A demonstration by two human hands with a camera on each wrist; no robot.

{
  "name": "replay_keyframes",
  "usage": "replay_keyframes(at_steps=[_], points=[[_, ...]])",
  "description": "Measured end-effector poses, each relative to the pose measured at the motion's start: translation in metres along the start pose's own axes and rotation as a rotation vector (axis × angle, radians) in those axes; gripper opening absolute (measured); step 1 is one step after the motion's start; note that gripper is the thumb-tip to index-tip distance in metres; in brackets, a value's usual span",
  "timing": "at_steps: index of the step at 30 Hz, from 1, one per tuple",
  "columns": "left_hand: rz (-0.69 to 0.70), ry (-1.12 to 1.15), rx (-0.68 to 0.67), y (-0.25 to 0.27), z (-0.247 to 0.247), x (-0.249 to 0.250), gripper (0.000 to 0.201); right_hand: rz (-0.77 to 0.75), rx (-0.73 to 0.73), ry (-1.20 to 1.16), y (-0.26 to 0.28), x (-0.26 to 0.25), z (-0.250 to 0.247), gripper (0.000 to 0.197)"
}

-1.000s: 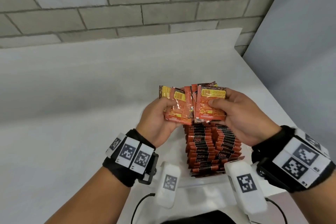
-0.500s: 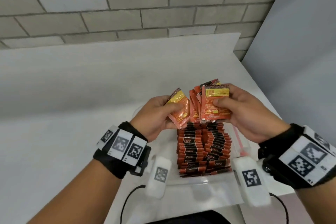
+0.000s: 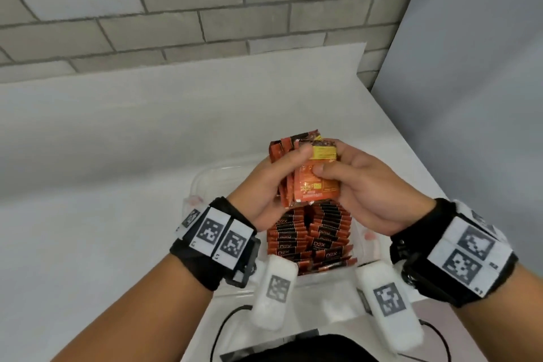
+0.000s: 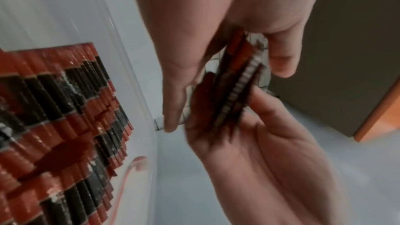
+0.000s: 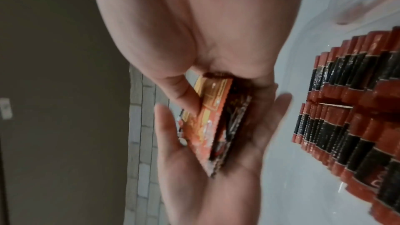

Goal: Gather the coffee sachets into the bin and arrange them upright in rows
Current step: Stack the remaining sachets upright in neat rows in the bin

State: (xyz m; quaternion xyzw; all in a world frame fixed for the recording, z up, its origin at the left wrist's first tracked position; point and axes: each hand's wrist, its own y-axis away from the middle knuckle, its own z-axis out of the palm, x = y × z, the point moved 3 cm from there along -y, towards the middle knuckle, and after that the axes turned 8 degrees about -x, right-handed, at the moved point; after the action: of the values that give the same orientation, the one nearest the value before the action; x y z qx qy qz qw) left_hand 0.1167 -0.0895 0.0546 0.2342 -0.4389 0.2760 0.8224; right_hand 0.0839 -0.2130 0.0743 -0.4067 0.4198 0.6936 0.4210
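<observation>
While thumbs pinch sachets (image 3: pixel 316 182), hands (image 3: pixel 364 188) meet

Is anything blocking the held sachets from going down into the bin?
Nothing visible. Both hands hold the sachet bundle directly above the clear bin, whose top is open; the rows already inside leave free space behind them.

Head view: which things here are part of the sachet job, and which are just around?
Part of the job:
- handful of sachets, held by left hand and right hand
- rows of sachets standing in the bin
- clear bin

Just around:
- white table
- brick wall
- wrist straps with printed markers
</observation>
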Motion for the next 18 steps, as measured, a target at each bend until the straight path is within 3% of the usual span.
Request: replay_keyframes(at_steps=[2,4,7,9,11,13,15,18], points=[[-0.012,0.085,0.066,-0.004,0.003,-0.001,0.033,0.019,-0.005,0.174,-0.002,0.002,0.01,0.032],[-0.017,0.174,0.104,-0.005,0.001,-0.002,0.022,0.028,0.011,0.535,-0.004,-0.003,0.012,0.032],[-0.006,0.253,0.122,-0.003,-0.006,0.002,0.028,0.039,0.107,1.128,-0.005,-0.014,0.009,0.069],[-0.012,0.278,0.095,-0.001,-0.01,0.004,0.027,-0.096,0.097,1.195,-0.003,-0.021,0.018,0.091],[-0.045,0.262,0.084,0.001,-0.012,0.006,0.019,-0.205,-0.037,1.205,-0.002,-0.022,0.031,0.111],[-0.07,0.263,0.06,0.002,-0.013,0.006,0.014,-0.201,-0.172,1.289,-0.004,-0.019,0.041,0.125],[-0.056,0.288,0.032,0.004,-0.014,0.007,0.012,-0.204,-0.201,1.368,-0.009,-0.017,0.044,0.123],[0.0,0.364,-0.021,0.007,-0.018,0.01,0.013,-0.254,-0.092,1.362,-0.015,-0.019,0.044,0.114]])
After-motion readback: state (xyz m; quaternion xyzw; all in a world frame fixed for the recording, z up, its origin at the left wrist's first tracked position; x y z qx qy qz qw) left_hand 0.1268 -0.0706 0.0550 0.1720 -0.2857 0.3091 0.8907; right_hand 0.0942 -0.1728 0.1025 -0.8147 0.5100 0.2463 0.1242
